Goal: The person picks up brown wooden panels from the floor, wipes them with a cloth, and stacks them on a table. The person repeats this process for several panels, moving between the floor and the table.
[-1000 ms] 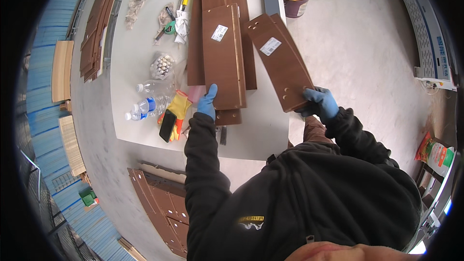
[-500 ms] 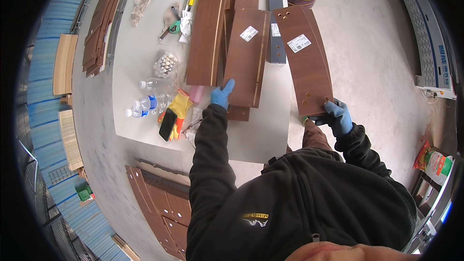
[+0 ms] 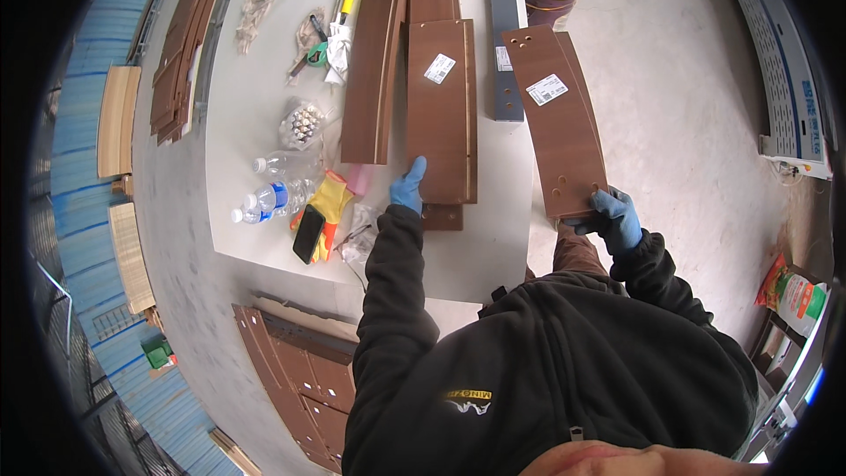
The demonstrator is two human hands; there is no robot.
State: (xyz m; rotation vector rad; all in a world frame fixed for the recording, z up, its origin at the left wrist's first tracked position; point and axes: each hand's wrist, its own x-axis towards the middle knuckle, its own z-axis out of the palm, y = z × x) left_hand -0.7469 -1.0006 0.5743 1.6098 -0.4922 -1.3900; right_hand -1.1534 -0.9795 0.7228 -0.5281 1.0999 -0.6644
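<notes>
In the head view, the right hand point(image 3: 614, 219), gloved in blue, has its fingers clenched round the near end of a drilled brown panel point(image 3: 560, 145), held out by the right edge of the white table point(image 3: 238, 123). I can see a white sticker point(image 3: 547, 90) on it with fine print and a small square code. The left hand point(image 3: 407, 189) touches the near left edge of a brown board point(image 3: 441, 123) lying on the table; I can't tell whether its fingers grip. That board has a white sticker too, set aslant, as does the long board point(image 3: 374, 62) to its left. Another white sticker sits on the dark grey beam point(image 3: 505, 35). A water bottle point(image 3: 275, 198) wears a blue wrapper. The black jacket point(image 3: 529, 361) has a yellow lettered badge, a white machine point(image 3: 789, 62) bears blue characters, and a printed sack point(image 3: 797, 300) shows red, green and white.
</notes>
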